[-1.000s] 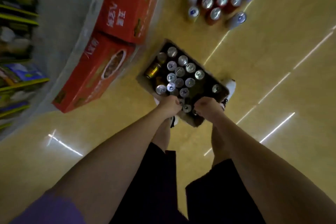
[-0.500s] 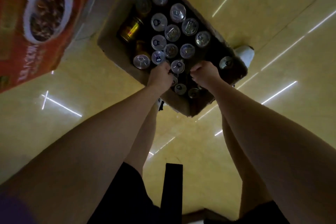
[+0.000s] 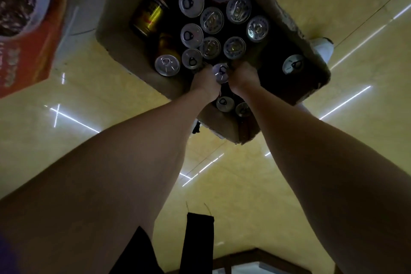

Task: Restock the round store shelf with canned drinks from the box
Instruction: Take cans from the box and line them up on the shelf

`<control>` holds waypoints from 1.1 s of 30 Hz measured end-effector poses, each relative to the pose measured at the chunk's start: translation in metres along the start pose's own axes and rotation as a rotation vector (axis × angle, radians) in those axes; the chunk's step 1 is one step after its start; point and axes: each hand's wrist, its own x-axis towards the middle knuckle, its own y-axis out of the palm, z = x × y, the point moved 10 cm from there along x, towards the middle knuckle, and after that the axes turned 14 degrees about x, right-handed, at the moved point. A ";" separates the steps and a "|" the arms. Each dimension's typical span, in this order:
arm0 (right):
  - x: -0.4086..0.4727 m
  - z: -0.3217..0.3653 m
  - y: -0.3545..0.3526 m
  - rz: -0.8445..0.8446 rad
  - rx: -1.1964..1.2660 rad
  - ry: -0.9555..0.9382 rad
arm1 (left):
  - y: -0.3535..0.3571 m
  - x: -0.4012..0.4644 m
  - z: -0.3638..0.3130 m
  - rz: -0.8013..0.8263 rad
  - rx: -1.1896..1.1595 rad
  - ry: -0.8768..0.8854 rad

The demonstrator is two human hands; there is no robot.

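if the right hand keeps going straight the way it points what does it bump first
Probably the upright can just beyond the right hand in the box; its knuckles look nearly against it, though depth is unclear.

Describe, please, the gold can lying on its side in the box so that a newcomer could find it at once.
Start at the open cardboard box on the yellow floor, beside the red carton. Look along the box wall nearest that carton, away from both hands. There the gold can lies tipped over, showing its shiny yellow side, while its neighbours stand upright and show only silver tops.
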 end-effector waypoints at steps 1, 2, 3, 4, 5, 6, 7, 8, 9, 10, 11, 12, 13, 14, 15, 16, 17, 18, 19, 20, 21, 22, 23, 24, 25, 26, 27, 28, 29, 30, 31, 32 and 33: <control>-0.004 0.003 -0.003 -0.018 -0.023 -0.022 | -0.002 -0.005 0.001 0.006 -0.026 0.015; -0.009 0.007 -0.006 -0.027 -0.045 -0.045 | -0.005 -0.010 0.001 0.006 -0.060 0.031; -0.016 0.012 -0.010 -0.030 -0.071 -0.063 | -0.009 -0.016 0.002 0.006 -0.084 0.045; -0.027 0.018 -0.017 -0.028 -0.102 -0.082 | -0.014 -0.025 0.002 0.000 -0.098 0.062; -0.037 0.024 -0.023 -0.020 -0.142 -0.101 | -0.020 -0.036 0.001 -0.004 -0.104 0.080; -0.048 0.030 -0.029 -0.014 -0.191 -0.129 | -0.027 -0.047 -0.001 -0.013 -0.107 0.102; -0.061 0.038 -0.037 -0.003 -0.249 -0.160 | -0.035 -0.059 -0.003 -0.024 -0.109 0.122; -0.074 0.047 -0.045 0.013 -0.307 -0.183 | -0.045 -0.072 -0.006 -0.037 -0.111 0.144; -0.088 0.058 -0.056 0.024 -0.358 -0.211 | -0.055 -0.086 -0.009 -0.041 -0.116 0.161; -0.103 0.069 -0.067 0.034 -0.410 -0.233 | -0.065 -0.101 -0.011 -0.046 -0.113 0.178; -0.120 0.080 -0.077 0.046 -0.469 -0.256 | -0.076 -0.118 -0.014 -0.051 -0.096 0.193; -0.141 0.095 -0.090 0.051 -0.524 -0.283 | -0.090 -0.137 -0.016 -0.067 -0.085 0.213; -0.156 0.107 -0.100 0.060 -0.578 -0.298 | -0.102 -0.151 -0.019 -0.078 -0.081 0.233; -0.171 0.119 -0.109 0.070 -0.619 -0.311 | -0.115 -0.164 -0.023 -0.091 -0.089 0.257; -0.193 0.135 -0.121 0.066 -0.663 -0.333 | -0.134 -0.186 -0.027 -0.111 -0.095 0.281; -0.216 0.152 -0.133 0.063 -0.682 -0.342 | -0.154 -0.209 -0.029 -0.136 -0.096 0.295; -0.241 0.171 -0.147 0.047 -0.678 -0.355 | -0.176 -0.234 -0.032 -0.170 -0.094 0.312; -0.268 0.191 -0.160 0.034 -0.663 -0.361 | -0.197 -0.260 -0.036 -0.202 -0.092 0.329; -0.294 0.208 -0.171 0.041 -0.664 -0.362 | -0.215 -0.285 -0.039 -0.233 -0.085 0.348; -0.320 0.224 -0.183 0.043 -0.628 -0.354 | -0.234 -0.309 -0.040 -0.263 -0.080 0.364; -0.342 0.237 -0.191 0.044 -0.590 -0.339 | -0.251 -0.333 -0.041 -0.296 -0.081 0.389; -0.363 0.251 -0.199 0.035 -0.533 -0.340 | -0.266 -0.354 -0.039 -0.316 -0.090 0.414; -0.382 0.264 -0.207 0.025 -0.476 -0.335 | -0.283 -0.377 -0.038 -0.345 -0.095 0.451; -0.399 0.274 -0.216 0.007 -0.363 -0.326 | -0.298 -0.397 -0.035 -0.362 -0.096 0.474; -0.416 0.283 -0.225 -0.014 -0.241 -0.312 | -0.314 -0.419 -0.032 -0.390 -0.093 0.504; -0.435 0.293 -0.232 -0.027 -0.153 -0.315 | -0.330 -0.440 -0.027 -0.414 -0.104 0.529; -0.454 0.304 -0.241 -0.055 -0.102 -0.325 | -0.343 -0.458 -0.023 -0.441 -0.126 0.557; -0.476 0.316 -0.249 -0.082 -0.081 -0.353 | -0.357 -0.474 -0.018 -0.453 -0.148 0.573; -0.497 0.327 -0.255 -0.099 -0.082 -0.373 | -0.369 -0.493 -0.015 -0.473 -0.159 0.598; -0.517 0.337 -0.260 -0.106 -0.070 -0.404 | -0.380 -0.508 -0.012 -0.491 -0.161 0.604; -0.535 0.347 -0.265 -0.117 -0.095 -0.427 | -0.391 -0.526 -0.010 -0.519 -0.155 0.614; -0.552 0.357 -0.269 -0.121 -0.146 -0.441 | -0.402 -0.542 -0.009 -0.536 -0.162 0.621; -0.566 0.366 -0.277 -0.148 -0.152 -0.454 | -0.413 -0.559 -0.009 -0.550 -0.183 0.640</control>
